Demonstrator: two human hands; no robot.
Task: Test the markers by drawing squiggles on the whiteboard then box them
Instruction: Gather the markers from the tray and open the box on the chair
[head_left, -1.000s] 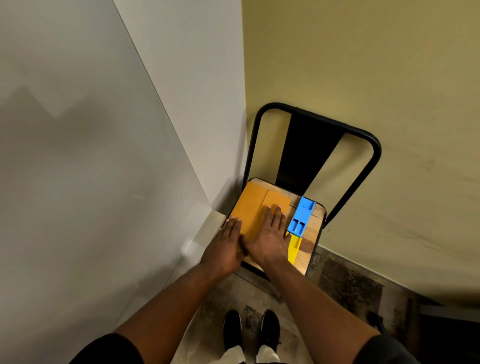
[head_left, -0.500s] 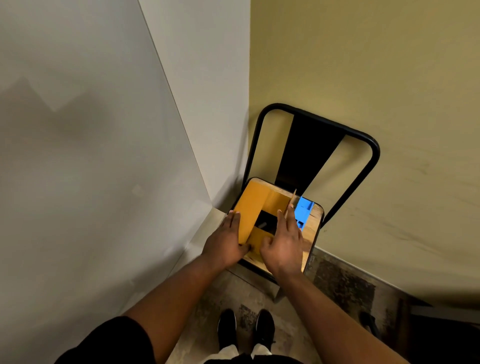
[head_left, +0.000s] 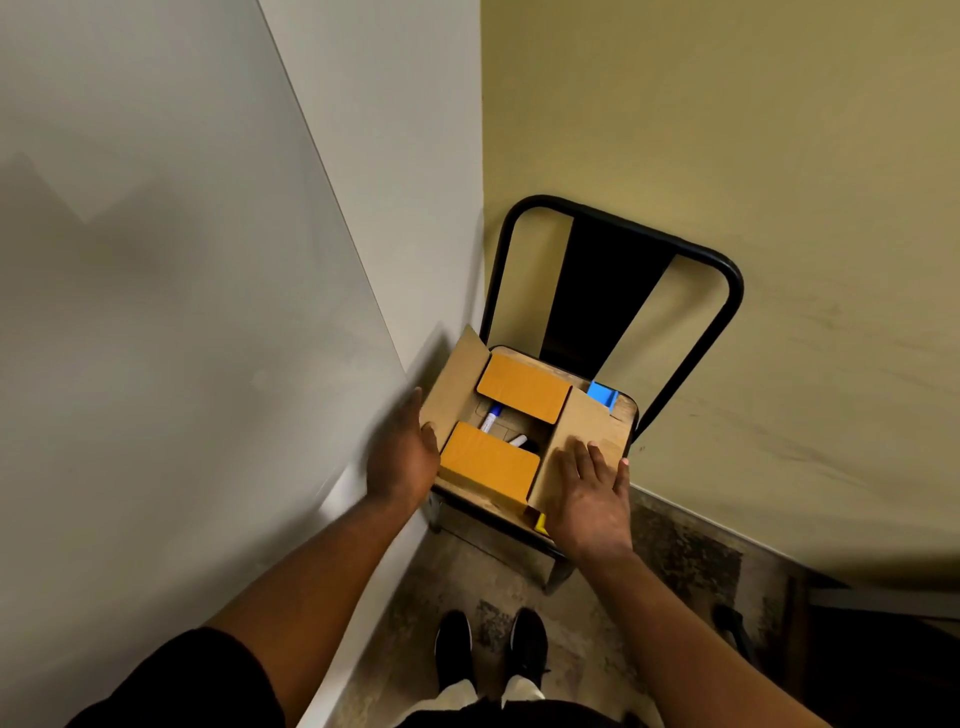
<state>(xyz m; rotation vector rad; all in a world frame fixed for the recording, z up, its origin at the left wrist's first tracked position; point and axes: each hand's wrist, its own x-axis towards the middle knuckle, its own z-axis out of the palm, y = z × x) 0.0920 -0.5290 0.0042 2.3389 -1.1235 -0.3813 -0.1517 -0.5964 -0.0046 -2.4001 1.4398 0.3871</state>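
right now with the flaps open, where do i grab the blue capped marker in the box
Probably pinch the white barrel of the blue capped marker from straight above, across its width. It lies flat in the box, exposed only in the gap between the two orange flaps.
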